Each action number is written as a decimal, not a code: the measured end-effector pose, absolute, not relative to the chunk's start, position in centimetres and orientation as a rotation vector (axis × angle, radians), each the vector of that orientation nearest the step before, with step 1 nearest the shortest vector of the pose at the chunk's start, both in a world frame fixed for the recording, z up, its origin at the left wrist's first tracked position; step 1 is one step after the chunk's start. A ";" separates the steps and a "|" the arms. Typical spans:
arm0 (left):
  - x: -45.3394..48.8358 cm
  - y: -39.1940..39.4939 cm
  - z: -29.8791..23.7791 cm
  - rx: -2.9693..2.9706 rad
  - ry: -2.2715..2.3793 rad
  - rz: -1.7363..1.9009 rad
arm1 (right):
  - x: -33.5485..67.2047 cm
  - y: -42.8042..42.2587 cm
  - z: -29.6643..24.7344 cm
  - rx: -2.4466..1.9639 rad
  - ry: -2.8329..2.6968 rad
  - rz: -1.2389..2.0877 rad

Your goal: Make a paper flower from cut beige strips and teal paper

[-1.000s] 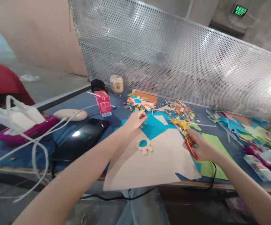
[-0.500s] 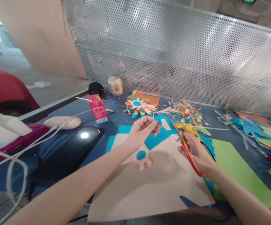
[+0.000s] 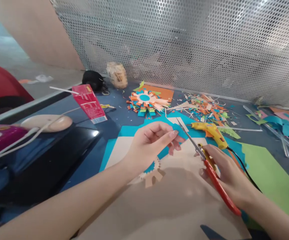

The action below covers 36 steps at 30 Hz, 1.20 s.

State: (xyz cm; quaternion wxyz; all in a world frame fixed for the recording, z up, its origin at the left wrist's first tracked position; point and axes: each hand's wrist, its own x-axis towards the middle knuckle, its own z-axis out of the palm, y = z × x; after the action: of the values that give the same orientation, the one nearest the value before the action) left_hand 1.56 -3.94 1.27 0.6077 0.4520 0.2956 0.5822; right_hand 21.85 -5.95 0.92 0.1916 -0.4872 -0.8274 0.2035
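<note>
My right hand grips scissors with red handles, their blades pointing up and to the left. In the middle, my left hand has its thumb and forefinger pressed together; whatever is between them is too small to make out. Partly hidden under my left wrist, a beige paper flower piece with a blue centre lies on a large beige sheet. Blue paper shows beneath that sheet. A yellow glue gun rests just beyond my right hand.
Behind my hands lie a layered paper flower and a heap of paper scraps. On the left are a red drink carton, a computer mouse and a dark tablet-like device. Green paper lies right; a perforated metal panel stands behind.
The view has shifted closer and downward. My left hand now covers part of the flower piece. The scissors stay in my right hand, which has moved away from the glue gun.
</note>
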 end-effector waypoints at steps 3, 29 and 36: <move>1.6 -4.2 1.4 1.024 0.672 1.351 | 21.6 -6.1 0.9 -1.341 -2.323 0.580; 2.9 -4.8 0.2 1.076 0.647 1.451 | 21.9 -6.2 0.5 -1.235 -2.321 0.614; 3.0 -4.8 0.1 1.103 0.645 1.470 | 22.1 -6.3 0.4 -1.206 -2.317 0.630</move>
State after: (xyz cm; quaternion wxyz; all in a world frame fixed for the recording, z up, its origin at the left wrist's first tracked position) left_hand 3.05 -4.81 0.13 0.5620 0.4683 0.2738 0.6244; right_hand 22.13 -6.28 0.41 0.2254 -0.4373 -0.8401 0.2285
